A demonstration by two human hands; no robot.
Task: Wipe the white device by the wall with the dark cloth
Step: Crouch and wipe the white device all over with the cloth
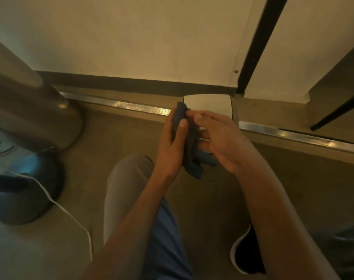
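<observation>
Your left hand (pixel 172 146) grips the dark cloth (pixel 189 142), thumb curled over its bunched top. Your right hand (pixel 218 140) pinches the same cloth from the other side, fingers reaching in. The white device (pixel 208 105) sits on the floor against the wall (pixel 131 37), just behind both hands.

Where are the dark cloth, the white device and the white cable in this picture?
dark cloth (pixel 189 138): head view, on the bunched middle between the hands.
white device (pixel 207 105): head view, on its bare top face by the wall.
white cable (pixel 57 204): head view, mid-run on the floor.
</observation>
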